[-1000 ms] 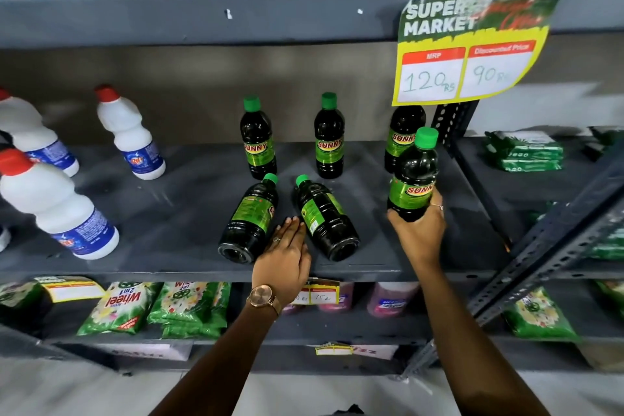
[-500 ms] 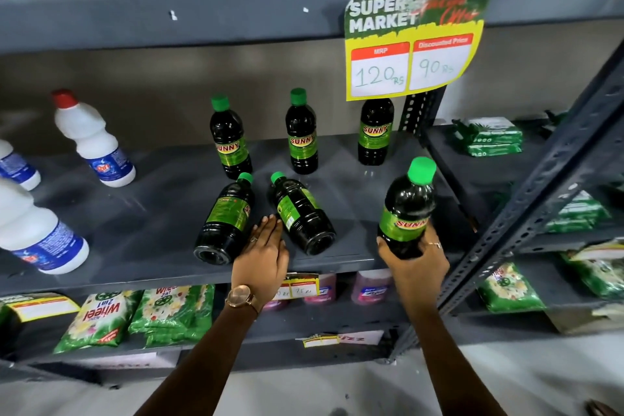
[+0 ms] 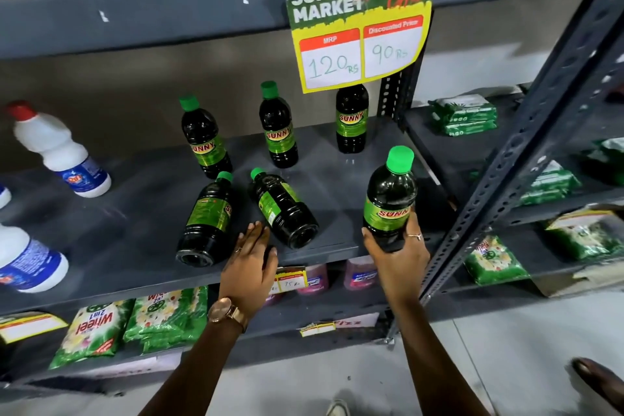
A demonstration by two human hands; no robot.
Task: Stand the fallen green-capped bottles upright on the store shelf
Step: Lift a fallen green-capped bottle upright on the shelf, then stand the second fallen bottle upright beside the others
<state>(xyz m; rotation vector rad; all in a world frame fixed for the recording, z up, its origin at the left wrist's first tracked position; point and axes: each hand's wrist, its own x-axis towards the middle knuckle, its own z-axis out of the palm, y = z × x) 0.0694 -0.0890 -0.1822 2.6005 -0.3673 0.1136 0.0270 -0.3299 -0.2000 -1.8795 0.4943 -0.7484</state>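
since a second ago the upright bottle, gripped by the right hand, came forward to the grey shelf edge; left hand lies flat, grasping nothing, between two fallen bottles.

Price sign: "SUPER MARKET", MRP 120 Rs, disc. price 90 Rs. Bottle labels: "SUNNY". Green packet: "Wheel 2in1".

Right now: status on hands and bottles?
Right hand grips one upright bottle. Left hand open, between two fallen bottles. Nothing blocking.
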